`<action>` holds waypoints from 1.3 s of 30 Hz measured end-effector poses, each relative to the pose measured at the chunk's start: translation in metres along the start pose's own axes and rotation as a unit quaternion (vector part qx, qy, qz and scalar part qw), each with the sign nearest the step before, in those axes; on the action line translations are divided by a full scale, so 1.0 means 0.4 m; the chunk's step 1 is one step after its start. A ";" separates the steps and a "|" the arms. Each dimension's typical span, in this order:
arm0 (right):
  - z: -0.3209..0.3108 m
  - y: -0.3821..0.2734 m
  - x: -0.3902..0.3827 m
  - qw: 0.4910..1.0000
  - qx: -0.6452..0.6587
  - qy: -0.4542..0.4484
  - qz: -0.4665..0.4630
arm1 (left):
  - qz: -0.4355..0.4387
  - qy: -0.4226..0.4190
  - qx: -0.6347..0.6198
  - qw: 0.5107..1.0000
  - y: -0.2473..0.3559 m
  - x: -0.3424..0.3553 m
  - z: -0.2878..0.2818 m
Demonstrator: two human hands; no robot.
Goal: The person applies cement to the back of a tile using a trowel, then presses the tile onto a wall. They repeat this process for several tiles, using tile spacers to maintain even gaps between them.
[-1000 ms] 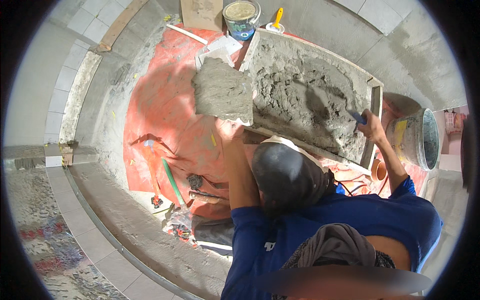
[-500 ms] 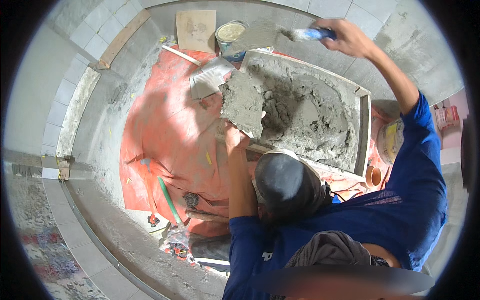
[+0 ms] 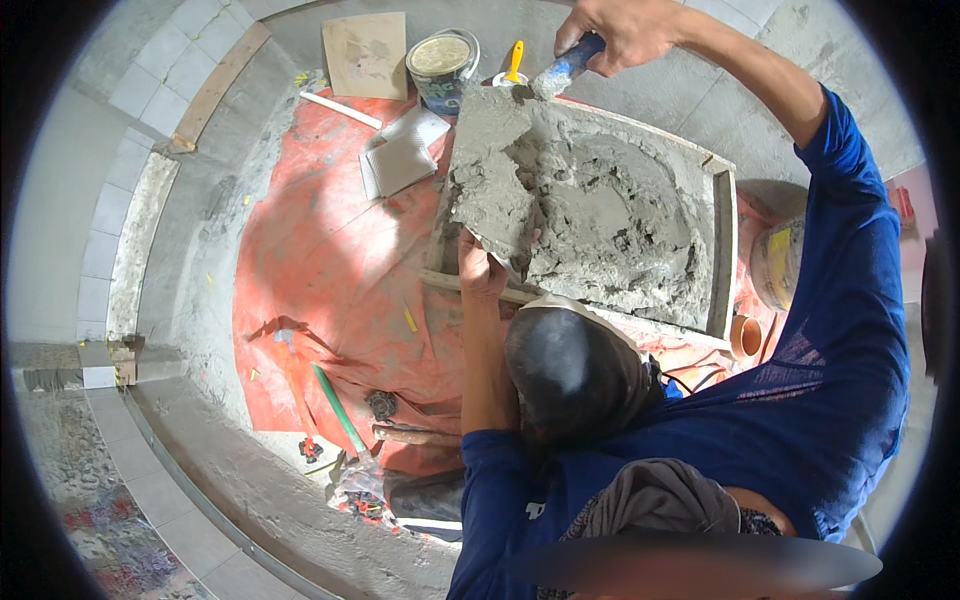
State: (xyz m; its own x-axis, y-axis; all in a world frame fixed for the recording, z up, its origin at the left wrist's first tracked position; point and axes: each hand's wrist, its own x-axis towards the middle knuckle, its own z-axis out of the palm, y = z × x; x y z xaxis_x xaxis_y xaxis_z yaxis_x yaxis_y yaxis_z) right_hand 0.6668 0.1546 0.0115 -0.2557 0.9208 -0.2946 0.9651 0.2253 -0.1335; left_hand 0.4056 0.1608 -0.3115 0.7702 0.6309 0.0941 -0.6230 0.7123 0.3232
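Note:
My left hand (image 3: 480,268) grips the near edge of a flat tile-like piece (image 3: 492,205) covered with thick grey mortar; a pale edge shows by the fingers. My right hand (image 3: 632,35), at the far end, is closed round the blue handle of a trowel (image 3: 566,70). Its blade, smeared with mortar, lies low over the far part of the tile-like piece, and mortar hides where the two meet. Right of the piece is a wooden-sided mixing trough (image 3: 722,265) holding a heap of wet mortar (image 3: 620,210).
An orange-red sheet (image 3: 330,230) covers the floor. Beyond it stand a lidded bucket (image 3: 442,62), a brown board (image 3: 365,55) and a yellow-handled brush (image 3: 515,62). Loose tiles (image 3: 400,163) lie left of the trough. A green-handled tool (image 3: 338,405) and orange pipe (image 3: 744,336) are nearer.
My right hand has brought the trowel down and left, from the air beyond the trough to the mortar-covered piece. My left hand keeps its grip, shifted slightly.

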 end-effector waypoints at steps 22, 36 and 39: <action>0.437 -0.016 -0.069 0.872 0.234 0.423 -0.074 | -0.013 -0.116 -0.112 0.987 0.111 0.014 0.194; 0.554 -0.145 0.003 0.811 0.304 0.490 -0.100 | 0.258 0.107 0.428 0.859 0.174 -0.088 0.043; 0.580 -0.211 -0.024 0.781 0.321 0.533 -0.053 | 0.271 0.123 0.527 0.796 0.191 -0.071 0.022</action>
State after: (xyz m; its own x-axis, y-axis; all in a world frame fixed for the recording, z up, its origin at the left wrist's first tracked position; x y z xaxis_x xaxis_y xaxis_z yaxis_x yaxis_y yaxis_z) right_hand 0.5747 0.0526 -0.1941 0.1919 0.7264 0.6600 0.6264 0.4270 -0.6521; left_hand 0.3374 0.1944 -0.2811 0.2964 0.8915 0.3427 -0.2936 -0.2563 0.9209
